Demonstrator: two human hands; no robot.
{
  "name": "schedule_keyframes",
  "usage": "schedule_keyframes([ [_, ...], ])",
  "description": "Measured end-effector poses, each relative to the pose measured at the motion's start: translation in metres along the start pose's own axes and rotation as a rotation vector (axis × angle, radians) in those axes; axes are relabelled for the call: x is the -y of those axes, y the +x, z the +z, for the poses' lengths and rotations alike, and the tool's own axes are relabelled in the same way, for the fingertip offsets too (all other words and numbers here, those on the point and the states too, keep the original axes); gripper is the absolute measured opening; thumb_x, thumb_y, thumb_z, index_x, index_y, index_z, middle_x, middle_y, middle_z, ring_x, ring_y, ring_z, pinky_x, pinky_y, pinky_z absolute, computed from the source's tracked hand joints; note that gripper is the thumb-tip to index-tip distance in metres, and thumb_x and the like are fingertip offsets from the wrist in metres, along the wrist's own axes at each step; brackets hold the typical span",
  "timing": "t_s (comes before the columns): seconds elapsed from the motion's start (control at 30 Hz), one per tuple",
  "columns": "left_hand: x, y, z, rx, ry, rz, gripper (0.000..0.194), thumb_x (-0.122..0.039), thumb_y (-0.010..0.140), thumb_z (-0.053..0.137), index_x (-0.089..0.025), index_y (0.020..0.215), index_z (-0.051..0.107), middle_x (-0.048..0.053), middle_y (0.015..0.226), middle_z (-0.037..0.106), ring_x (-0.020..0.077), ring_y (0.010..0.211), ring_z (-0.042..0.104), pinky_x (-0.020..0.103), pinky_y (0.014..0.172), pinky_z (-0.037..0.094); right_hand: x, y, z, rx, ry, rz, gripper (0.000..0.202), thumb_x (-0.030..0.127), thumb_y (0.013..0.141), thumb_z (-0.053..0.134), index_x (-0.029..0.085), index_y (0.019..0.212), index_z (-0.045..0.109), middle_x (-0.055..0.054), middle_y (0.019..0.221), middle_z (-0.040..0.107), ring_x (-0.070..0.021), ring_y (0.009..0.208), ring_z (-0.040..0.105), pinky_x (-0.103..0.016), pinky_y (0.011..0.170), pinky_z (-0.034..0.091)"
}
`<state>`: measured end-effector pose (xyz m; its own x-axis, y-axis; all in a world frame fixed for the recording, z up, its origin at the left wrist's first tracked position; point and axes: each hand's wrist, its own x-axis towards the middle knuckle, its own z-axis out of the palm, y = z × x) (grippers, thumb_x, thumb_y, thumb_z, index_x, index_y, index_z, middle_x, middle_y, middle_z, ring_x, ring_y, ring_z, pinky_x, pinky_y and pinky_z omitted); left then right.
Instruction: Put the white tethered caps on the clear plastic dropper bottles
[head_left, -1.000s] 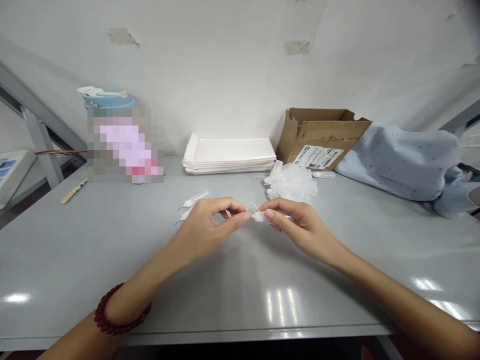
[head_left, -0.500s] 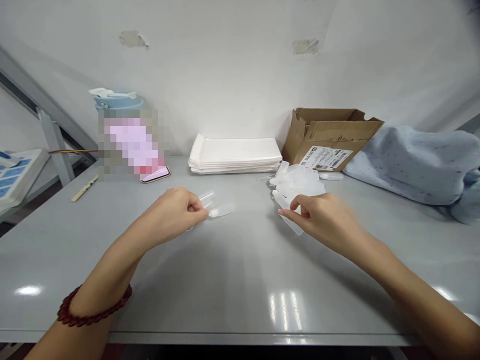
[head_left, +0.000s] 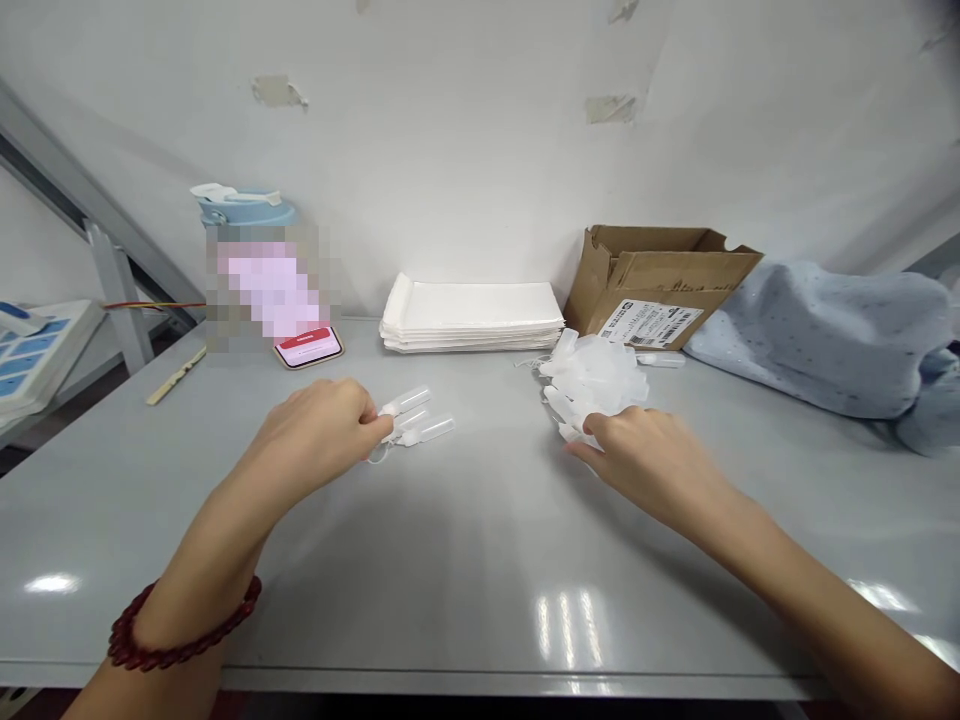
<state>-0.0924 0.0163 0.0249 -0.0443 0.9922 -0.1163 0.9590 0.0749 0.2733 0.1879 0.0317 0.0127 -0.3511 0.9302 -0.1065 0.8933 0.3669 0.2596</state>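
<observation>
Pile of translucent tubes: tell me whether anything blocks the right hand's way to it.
Nothing visible does: the right hand has its fingers at the near edge of the pile. The cardboard box stands behind it, out of the way.

Left hand (head_left: 319, 425): positioned at the capped ends of three small clear tubes (head_left: 431, 430), which lie side by side on the grey table (head_left: 465, 560); whether it grips one cannot be determined. A dark red beaded bracelet (head_left: 180, 650) is worn at the left wrist. Right hand (head_left: 645, 450): thumb and fingers at the near edge of a pile of translucent tubes (head_left: 596, 375) — contact with one white cap observed. Behind the pile: an open cardboard box (head_left: 667, 280), labelled, with pale blue speckled fabric (head_left: 817, 340) beside it. Stack of white envelopes (head_left: 472, 310): flat, near the wall, left of the box. Phone (head_left: 311, 348): screen lit, upper part obscured by pixelation — a blue lidded container (head_left: 247, 210) behind.
</observation>
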Motion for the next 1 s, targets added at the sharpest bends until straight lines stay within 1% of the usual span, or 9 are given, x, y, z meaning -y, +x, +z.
schedule_keyframes([
  [0.17, -0.019, -0.002, 0.01, 0.058, 0.063, 0.084, 0.023, -0.037, 0.076, 0.047, -0.022, 0.081, 0.063, 0.002, 0.072, 0.067, 0.0219, 0.067, 0.059, 0.027, 0.052, 0.033, 0.002, 0.001, 0.002, 0.009, 0.008, 0.001, 0.029, 0.036, 0.088, 0.052, 0.015, 0.074, 0.065, -0.008, 0.063, 0.065, -0.0236, 0.058, 0.063, -0.027, 0.044, 0.019],
  [0.23, -0.024, -0.001, 0.014, 0.067, 0.091, 0.071, 0.023, -0.036, 0.078, 0.046, -0.021, 0.084, 0.062, 0.003, 0.073, 0.067, 0.0226, 0.068, 0.059, 0.028, 0.052, 0.033, 0.002, 0.001, 0.004, 0.008, 0.024, -0.019, 0.028, 0.037, 0.087, 0.053, 0.016, 0.074, 0.066, -0.009, 0.065, 0.066, -0.0239, 0.059, 0.063, -0.027, 0.045, 0.02],
  [0.33, -0.026, 0.0, 0.017, 0.028, 0.089, 0.038, 0.023, -0.035, 0.08, 0.044, -0.02, 0.077, 0.061, 0.004, 0.068, 0.066, 0.0217, 0.063, 0.057, 0.028, 0.051, 0.032, 0.002, 0.0, 0.007, 0.014, 0.064, -0.055, 0.029, 0.037, 0.086, 0.054, 0.016, 0.071, 0.065, -0.008, 0.065, 0.066, -0.0226, 0.058, 0.061, -0.026, 0.045, 0.02],
  [0.4, -0.027, 0.0, 0.019, -0.024, 0.021, 0.051, 0.024, -0.036, 0.082, 0.043, -0.02, 0.074, 0.06, 0.002, 0.064, 0.064, 0.0198, 0.059, 0.055, 0.028, 0.051, 0.032, 0.002, -0.001, 0.009, -0.002, 0.122, -0.083, 0.026, 0.036, 0.085, 0.054, 0.016, 0.072, 0.066, -0.007, 0.064, 0.065, -0.0206, 0.057, 0.06, -0.026, 0.046, 0.022],
  [0.5, -0.033, -0.003, 0.025, -0.054, -0.173, 0.171, 0.024, -0.037, 0.084, 0.044, -0.021, 0.078, 0.061, -0.001, 0.06, 0.061, 0.0164, 0.056, 0.053, 0.026, 0.052, 0.036, 0.001, -0.001, 0.009, -0.062, 0.25, -0.121, 0.023, 0.034, 0.083, 0.055, 0.016, 0.074, 0.065, -0.004, 0.06, 0.061, -0.0163, 0.053, 0.054, -0.025, 0.047, 0.024],
  [0.6, -0.042, -0.008, 0.036, 0.021, -0.379, 0.316, 0.026, -0.034, 0.084, 0.045, -0.021, 0.101, 0.061, -0.001, 0.07, 0.063, 0.0134, 0.058, 0.054, 0.024, 0.054, 0.041, 0.001, -0.002, 0.007, -0.11, 0.45, -0.185, 0.021, 0.033, 0.082, 0.056, 0.016, 0.076, 0.065, 0.001, 0.055, 0.053, -0.0111, 0.048, 0.045, -0.024, 0.047, 0.026],
  [0.73, -0.05, -0.013, 0.047, 0.105, -0.535, 0.417, 0.038, -0.03, 0.086, 0.045, -0.026, 0.123, 0.051, 0.0, 0.087, 0.063, 0.0113, 0.06, 0.056, 0.023, 0.056, 0.044, 0.004, -0.006, 0.001, -0.162, 0.747, -0.298, 0.016, 0.031, 0.081, 0.057, 0.017, 0.076, 0.063, 0.005, 0.054, 0.043, -0.0083, 0.048, 0.038, -0.022, 0.047, 0.028],
  [0.83, -0.052, -0.014, 0.046, 0.154, -0.611, 0.406, 0.035, -0.034, 0.087, 0.046, -0.026, 0.121, 0.053, 0.0, 0.088, 0.064, 0.0118, 0.062, 0.057, 0.024, 0.057, 0.045, 0.005, -0.008, -0.003, -0.212, 0.877, -0.334, 0.011, 0.026, 0.08, 0.058, 0.017, 0.074, 0.061, 0.004, 0.06, 0.045, -0.0089, 0.055, 0.042, -0.021, 0.051, 0.033],
  [1.0, -0.053, -0.015, 0.035, 0.179, -0.805, 0.327, 0.027, -0.04, 0.085, 0.051, -0.021, 0.101, 0.062, 0.001, 0.081, 0.063, 0.0129, 0.064, 0.059, 0.025, 0.061, 0.048, 0.006, -0.007, -0.004, -0.243, 0.951, -0.311, 0.008, 0.022, 0.079, 0.058, 0.017, 0.074, 0.061, 0.001, 0.067, 0.049, -0.0111, 0.062, 0.047, -0.023, 0.056, 0.038],
])
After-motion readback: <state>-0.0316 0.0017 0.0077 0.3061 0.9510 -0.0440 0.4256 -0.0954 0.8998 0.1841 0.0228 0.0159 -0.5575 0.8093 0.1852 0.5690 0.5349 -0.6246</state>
